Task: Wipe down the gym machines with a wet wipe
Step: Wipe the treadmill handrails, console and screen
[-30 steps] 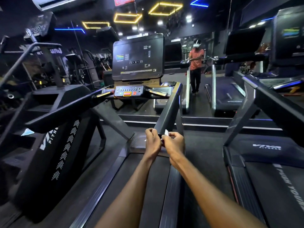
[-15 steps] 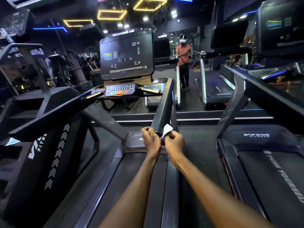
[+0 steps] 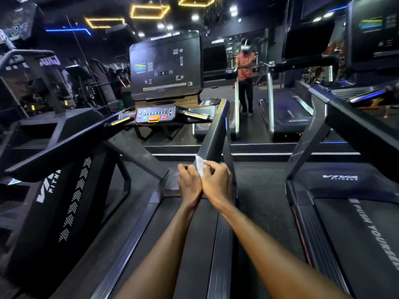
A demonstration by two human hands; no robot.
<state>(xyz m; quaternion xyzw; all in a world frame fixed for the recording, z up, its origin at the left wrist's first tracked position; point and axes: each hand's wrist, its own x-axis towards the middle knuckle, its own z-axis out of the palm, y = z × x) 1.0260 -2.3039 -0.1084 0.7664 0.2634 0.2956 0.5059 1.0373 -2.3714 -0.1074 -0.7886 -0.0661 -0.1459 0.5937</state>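
I stand on a black treadmill, its belt [image 3: 190, 238] under my arms. A small white wet wipe [image 3: 200, 167] is held between my two hands, in front of the near end of the treadmill's right handrail [image 3: 216, 134]. My left hand [image 3: 189, 182] pinches the wipe's left side with curled fingers. My right hand [image 3: 217, 180] pinches its right side. The two hands touch each other. Ahead are the control panel [image 3: 153, 117] and the dark console screen [image 3: 166, 65].
A second treadmill [image 3: 354, 223] stands close on my right and a black stair machine [image 3: 56, 190] on my left. A mirror wall ahead shows a person in an orange shirt [image 3: 245, 67] among more treadmills. A raised step [image 3: 269, 154] crosses the floor.
The wipe has come further out between my hands and shows more white. My view has dropped and moved closer to the console; the hands stay at the handrail's end.
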